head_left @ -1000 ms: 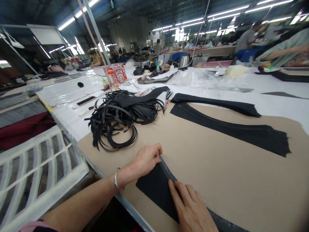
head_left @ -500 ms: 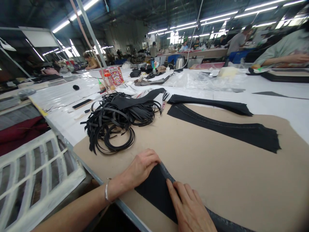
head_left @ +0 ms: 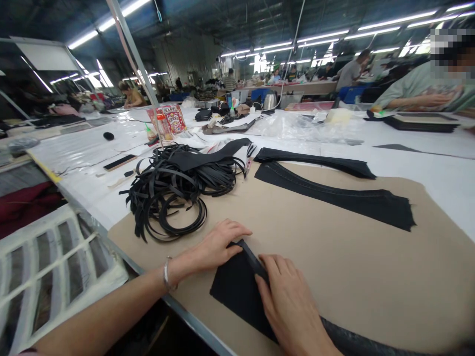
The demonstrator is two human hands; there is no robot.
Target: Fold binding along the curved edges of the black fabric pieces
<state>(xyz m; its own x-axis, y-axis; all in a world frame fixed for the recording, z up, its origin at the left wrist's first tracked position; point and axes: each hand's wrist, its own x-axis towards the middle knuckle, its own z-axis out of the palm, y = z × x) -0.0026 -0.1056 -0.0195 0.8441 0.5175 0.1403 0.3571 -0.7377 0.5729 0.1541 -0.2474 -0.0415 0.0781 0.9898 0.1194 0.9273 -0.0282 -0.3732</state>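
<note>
A black fabric piece (head_left: 237,287) lies at the near edge of the brown board, with a greyish folded strip (head_left: 253,258) along its curved side. At its far corner is my left hand (head_left: 218,244), fingers stretched out past the edge and thumb resting on the fabric. My right hand (head_left: 293,301) lies over the middle of the strip, thumb on one side and fingertips on the other, pinching the fold. Part of the fabric is hidden under this hand; the strip comes out again below it and runs to the bottom right.
Beyond my left hand sits a tangled heap of black strips (head_left: 163,188). More black fabric pieces (head_left: 334,198) lie at the far side of the brown board (head_left: 371,277). A white slatted rack (head_left: 48,277) stands left of the table. Another person (head_left: 411,91) sits at the right.
My left fingers have loosened from the fabric corner and straightened out. My right fingertips have come together around the folded strip. The view has shifted slightly.
</note>
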